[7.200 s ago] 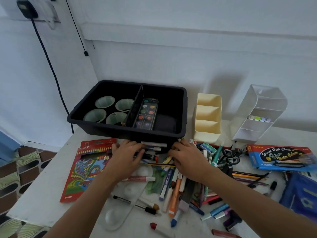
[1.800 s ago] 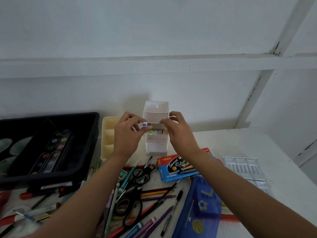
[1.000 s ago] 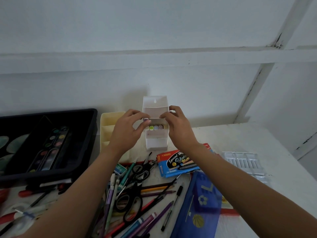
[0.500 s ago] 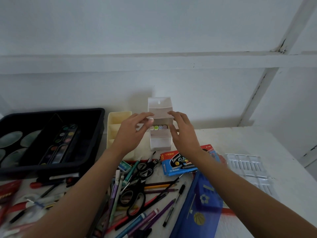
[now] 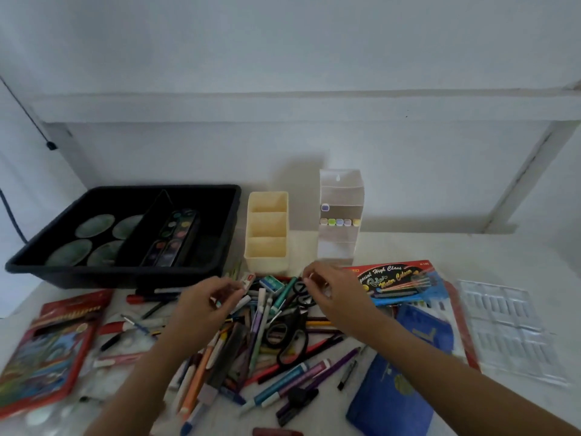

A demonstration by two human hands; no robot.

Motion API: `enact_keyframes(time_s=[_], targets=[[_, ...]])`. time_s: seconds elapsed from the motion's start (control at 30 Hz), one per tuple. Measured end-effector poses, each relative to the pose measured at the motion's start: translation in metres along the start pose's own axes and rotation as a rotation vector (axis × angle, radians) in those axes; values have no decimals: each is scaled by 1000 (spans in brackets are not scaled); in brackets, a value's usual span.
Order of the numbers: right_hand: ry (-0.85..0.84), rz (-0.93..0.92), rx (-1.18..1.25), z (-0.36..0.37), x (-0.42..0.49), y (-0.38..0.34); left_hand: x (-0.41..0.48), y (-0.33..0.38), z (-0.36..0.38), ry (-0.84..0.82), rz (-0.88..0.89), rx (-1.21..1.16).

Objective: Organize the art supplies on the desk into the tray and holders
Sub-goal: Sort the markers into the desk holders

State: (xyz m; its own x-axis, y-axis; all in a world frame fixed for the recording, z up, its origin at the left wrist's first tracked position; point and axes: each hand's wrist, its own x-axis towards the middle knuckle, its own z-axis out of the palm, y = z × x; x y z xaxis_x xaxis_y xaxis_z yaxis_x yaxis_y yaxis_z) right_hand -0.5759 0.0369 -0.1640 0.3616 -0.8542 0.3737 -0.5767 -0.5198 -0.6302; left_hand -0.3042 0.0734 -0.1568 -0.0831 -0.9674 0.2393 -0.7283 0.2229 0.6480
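- My left hand [image 5: 207, 306] hovers over the pen pile [image 5: 261, 347], in front of the cream holder [image 5: 267, 234]. Its fingers are curled, but it is too blurred to tell if they hold anything.
- My right hand [image 5: 333, 294], front-right of that holder, is likewise curled and unclear.
- The tray [image 5: 125, 273] sits just left of the holder, and the clear holder [image 5: 336, 250] just right.

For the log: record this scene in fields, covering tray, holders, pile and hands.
tray: black, at left; holds four round dishes and a paint set
cream holder: three compartments, nothing seen inside
clear holder: six marker caps showing, one above five
pile: pens and scissors loose on the desk
left hand: over pile, fingers curled; grip unclear
right hand: over pile, fingers curled; grip unclear
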Motion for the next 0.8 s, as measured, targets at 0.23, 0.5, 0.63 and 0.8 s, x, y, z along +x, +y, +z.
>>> enact_keyframes(time_s=[0.23,0.5,0.63,0.8], targets=[[-230,-138,-173,50,5,-19,-60,-52,-13,-117,-92,325],[-215,-154,-362,100,18,-39,-74,-73,-34,-373,-93,273],[-234,-168,-319,120,26,-51,-74,-90,-45,-218,-38,211],[-362,-226,-385,143,28,-66,-75,-123,-68,-178,-69,296]])
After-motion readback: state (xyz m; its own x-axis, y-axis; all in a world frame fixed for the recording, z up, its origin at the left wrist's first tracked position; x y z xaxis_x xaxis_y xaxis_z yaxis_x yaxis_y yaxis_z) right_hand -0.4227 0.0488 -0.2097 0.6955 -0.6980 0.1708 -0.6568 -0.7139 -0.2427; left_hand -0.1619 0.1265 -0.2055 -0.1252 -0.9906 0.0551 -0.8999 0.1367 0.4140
